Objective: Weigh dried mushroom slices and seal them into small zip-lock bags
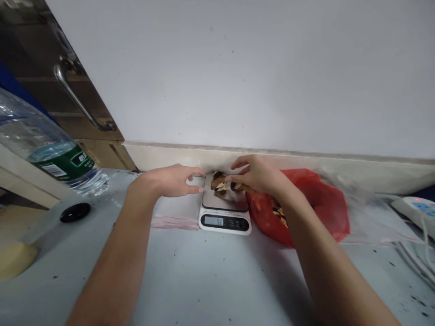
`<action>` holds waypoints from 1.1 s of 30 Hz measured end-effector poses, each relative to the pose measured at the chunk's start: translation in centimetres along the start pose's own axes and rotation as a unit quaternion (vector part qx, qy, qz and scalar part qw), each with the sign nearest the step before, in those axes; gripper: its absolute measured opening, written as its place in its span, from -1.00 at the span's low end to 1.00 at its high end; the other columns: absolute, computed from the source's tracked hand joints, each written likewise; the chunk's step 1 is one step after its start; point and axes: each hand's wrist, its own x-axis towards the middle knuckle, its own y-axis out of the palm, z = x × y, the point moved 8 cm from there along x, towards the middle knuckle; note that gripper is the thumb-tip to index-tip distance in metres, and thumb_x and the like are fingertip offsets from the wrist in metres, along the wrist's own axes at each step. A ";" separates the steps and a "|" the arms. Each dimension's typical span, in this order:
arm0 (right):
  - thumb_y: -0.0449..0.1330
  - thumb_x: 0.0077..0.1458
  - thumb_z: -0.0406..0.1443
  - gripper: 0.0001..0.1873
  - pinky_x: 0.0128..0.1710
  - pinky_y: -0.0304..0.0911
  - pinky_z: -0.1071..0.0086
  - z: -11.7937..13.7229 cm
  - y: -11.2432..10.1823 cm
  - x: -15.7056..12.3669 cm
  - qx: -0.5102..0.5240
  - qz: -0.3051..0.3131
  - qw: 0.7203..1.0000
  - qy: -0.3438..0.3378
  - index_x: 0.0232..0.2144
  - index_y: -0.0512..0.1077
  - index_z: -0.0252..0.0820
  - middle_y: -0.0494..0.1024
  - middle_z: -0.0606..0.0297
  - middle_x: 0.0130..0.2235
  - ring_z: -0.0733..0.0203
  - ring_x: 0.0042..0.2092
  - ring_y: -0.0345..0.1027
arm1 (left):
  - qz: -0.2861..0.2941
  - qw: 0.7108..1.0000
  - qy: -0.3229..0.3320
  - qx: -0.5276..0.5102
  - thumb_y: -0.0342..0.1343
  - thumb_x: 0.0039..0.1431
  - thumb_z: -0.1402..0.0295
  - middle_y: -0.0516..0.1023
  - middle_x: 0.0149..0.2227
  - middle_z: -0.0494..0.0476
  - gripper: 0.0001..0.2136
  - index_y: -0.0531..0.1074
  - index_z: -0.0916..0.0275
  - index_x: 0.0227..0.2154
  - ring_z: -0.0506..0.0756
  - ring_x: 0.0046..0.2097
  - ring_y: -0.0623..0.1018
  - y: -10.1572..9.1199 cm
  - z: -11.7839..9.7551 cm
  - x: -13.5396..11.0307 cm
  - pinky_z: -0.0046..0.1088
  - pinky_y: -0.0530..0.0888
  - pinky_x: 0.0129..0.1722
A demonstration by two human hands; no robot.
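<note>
A small white kitchen scale (224, 220) with a dark platform stands against the wall on a grey table; its display is lit. A little heap of brown dried pieces (218, 183) lies on the platform. My right hand (258, 174) hovers over the platform's right side, fingers pinched on a brown piece. My left hand (172, 179) rests just left of the scale, fingers stretched toward it, holding nothing. A red plastic bag (322, 203) with more brown pieces lies right of the scale, under my right forearm.
A large clear water bottle (44, 149) with a green label lies at the left, a black round cap (75, 212) beside it. A clear zip bag (175, 221) lies left of the scale, another at right. A white power strip (416, 209) and cables sit far right. A door handle (79, 102) is upper left.
</note>
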 end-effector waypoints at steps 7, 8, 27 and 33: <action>0.44 0.06 -0.24 -0.77 -0.31 0.39 0.38 0.3 -1.4 -0.1 -0.007 -0.069 0.997 -0.047 -0.23 0.60 -0.21 0.68 0.14 -0.25 0.09 -0.21 0.58 | 0.076 0.996 -0.052 0.010 0.25 -0.09 0.12 0.62 0.06 0.22 -0.41 0.49 0.10 0.08 0.30 -0.04 0.63 1.3 1.0 0.4 -0.27 0.51 -0.06; 0.45 0.05 -0.26 -0.80 -0.30 0.40 0.38 0.5 -1.3 -0.1 -0.010 -0.070 0.996 -0.050 -0.27 0.60 -0.21 0.68 0.13 -0.25 0.09 -0.21 0.58 | 0.098 0.993 -0.060 0.014 0.30 -0.20 0.15 0.63 0.03 0.19 -0.39 0.50 0.10 0.03 0.29 -0.08 0.63 1.9 1.1 0.6 -0.28 0.51 -0.12; 0.38 0.04 -0.27 -0.86 -0.42 0.27 0.36 0.9 -3.0 -1.2 -0.026 -0.055 0.998 -0.022 -0.49 0.52 -0.14 0.65 0.28 -0.43 0.20 -0.43 0.48 | 0.126 0.992 -0.016 -0.020 0.16 -0.16 0.28 0.70 -0.33 0.07 -0.79 0.64 0.14 -0.44 0.19 -0.25 0.61 3.1 0.9 1.2 -0.39 0.43 -0.28; 0.39 -0.10 -0.29 -0.96 -0.58 0.21 0.30 -2.5 -6.8 -3.4 -0.143 -0.021 0.989 -0.008 -0.49 0.60 -0.04 0.64 0.25 -0.45 0.11 -0.50 0.45 | 0.101 0.991 0.000 -0.087 0.14 -0.18 0.28 0.71 -0.31 0.12 -0.72 0.64 0.16 -0.36 0.25 -0.16 0.65 1.9 2.7 0.8 -0.37 0.46 -0.25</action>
